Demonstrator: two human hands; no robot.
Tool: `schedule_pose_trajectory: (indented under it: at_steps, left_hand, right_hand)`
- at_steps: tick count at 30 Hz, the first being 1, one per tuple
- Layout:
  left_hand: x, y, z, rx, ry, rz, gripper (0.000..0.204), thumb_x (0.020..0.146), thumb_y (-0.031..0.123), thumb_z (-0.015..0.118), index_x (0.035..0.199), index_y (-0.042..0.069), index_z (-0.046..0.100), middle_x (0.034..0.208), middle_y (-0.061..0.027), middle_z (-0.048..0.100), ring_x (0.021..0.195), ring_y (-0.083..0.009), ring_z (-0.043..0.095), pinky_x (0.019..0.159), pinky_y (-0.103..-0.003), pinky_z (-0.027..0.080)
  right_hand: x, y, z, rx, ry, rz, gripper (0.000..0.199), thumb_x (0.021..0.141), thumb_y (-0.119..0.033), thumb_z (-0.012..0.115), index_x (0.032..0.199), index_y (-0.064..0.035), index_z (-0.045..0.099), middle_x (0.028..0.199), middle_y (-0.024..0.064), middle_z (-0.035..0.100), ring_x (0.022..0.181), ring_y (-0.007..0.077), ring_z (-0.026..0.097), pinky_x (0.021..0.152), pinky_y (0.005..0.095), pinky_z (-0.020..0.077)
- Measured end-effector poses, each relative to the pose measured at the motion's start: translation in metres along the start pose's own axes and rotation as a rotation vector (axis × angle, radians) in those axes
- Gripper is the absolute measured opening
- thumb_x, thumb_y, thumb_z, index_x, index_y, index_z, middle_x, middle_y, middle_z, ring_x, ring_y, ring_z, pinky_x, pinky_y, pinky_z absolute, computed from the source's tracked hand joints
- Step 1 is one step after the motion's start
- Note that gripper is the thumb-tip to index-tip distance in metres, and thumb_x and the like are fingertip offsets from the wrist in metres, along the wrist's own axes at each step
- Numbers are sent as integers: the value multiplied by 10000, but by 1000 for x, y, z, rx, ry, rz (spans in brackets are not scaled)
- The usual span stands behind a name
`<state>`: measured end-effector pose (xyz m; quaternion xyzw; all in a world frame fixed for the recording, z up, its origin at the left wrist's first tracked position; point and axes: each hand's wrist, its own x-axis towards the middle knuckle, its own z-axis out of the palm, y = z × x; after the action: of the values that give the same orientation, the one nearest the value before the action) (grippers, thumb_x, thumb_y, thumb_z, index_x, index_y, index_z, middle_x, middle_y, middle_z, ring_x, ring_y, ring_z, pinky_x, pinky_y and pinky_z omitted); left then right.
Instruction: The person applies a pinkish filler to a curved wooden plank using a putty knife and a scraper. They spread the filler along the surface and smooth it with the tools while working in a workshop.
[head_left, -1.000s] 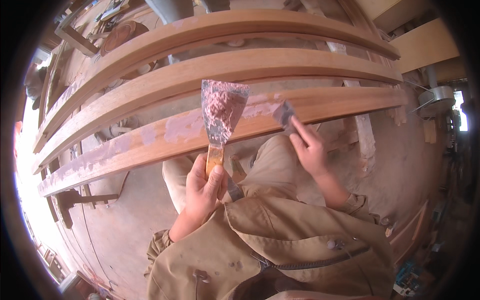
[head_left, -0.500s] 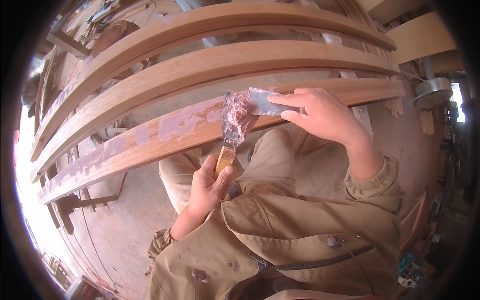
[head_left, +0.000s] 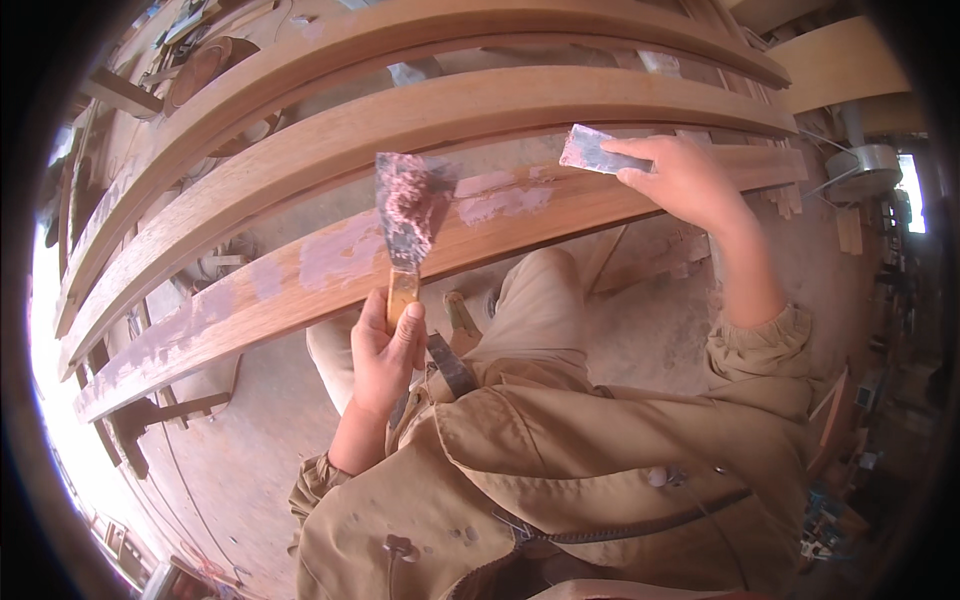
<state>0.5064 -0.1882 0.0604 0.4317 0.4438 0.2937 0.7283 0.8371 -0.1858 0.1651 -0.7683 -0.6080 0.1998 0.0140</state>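
Note:
My left hand point(head_left: 385, 350) is closed round the yellowish handle of a putty knife point(head_left: 402, 262), held upright in front of the nearest beam. A lump of pink filler point(head_left: 408, 188) clings to its wide dark blade. My right hand point(head_left: 680, 180) pinches a flat metal scraper blade point(head_left: 592, 150) with pink filler along its far left edge. That scraper is over the right part of the nearest wooden beam point(head_left: 300, 307). Patches of dried-looking pink filler point(head_left: 345, 243) cover the beam's left and middle, with a further patch point(head_left: 505, 203) right of the putty knife.
Two more long wooden beams point(head_left: 480, 100) point(head_left: 450, 28) run parallel beyond the nearest one. Wooden supports point(head_left: 125, 425) hold their left ends. A round metal container point(head_left: 865, 170) is at the right, below a large curved pale board point(head_left: 845, 65). My knees point(head_left: 548, 300) are just under the nearest beam.
My hands have moved apart: the scraper has left the putty knife and gone right and up, while the putty knife has shifted left. A filler patch on the beam between them is now uncovered.

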Motion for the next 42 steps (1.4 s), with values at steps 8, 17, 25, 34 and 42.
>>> schedule_pose_trajectory:
  at_steps: [8,17,25,34,42]
  left_hand:
    - [29,-5,-32,194,281,276,130,919,175,546,913,57,493,564,12,478,419,-33,376,378,-172,270]
    - [39,-7,-48,177,296,331,152,888,158,598,913,38,507,596,12,483,461,-51,423,421,-185,330]
    - [41,-3,-43,234,291,329,154,879,144,605,885,24,509,603,1,498,468,-49,426,430,-187,337]
    - [42,-3,-42,235,304,326,174,879,162,608,865,17,514,591,1,495,463,-52,424,425,-191,329]
    - [42,-5,-44,277,313,316,198,874,185,619,869,16,516,599,-3,514,464,-51,433,426,-190,338]
  right_hand:
    - [16,30,50,11,88,-178,374,815,-162,597,1185,-221,595,804,110,568,742,278,541,685,366,437]
    - [38,19,17,-253,-105,-190,325,816,-172,573,1135,-208,630,881,105,612,839,298,570,740,401,451]
    - [45,3,9,-340,-155,-169,296,804,-154,570,1084,-184,658,968,113,647,932,292,584,802,408,460]
    - [43,-20,4,-349,-213,-163,296,800,-153,565,1080,-167,659,985,114,648,933,297,587,822,397,459]
    - [34,-13,-2,-239,-216,-117,325,786,-151,555,1095,-189,651,1011,102,648,942,302,586,834,392,462]
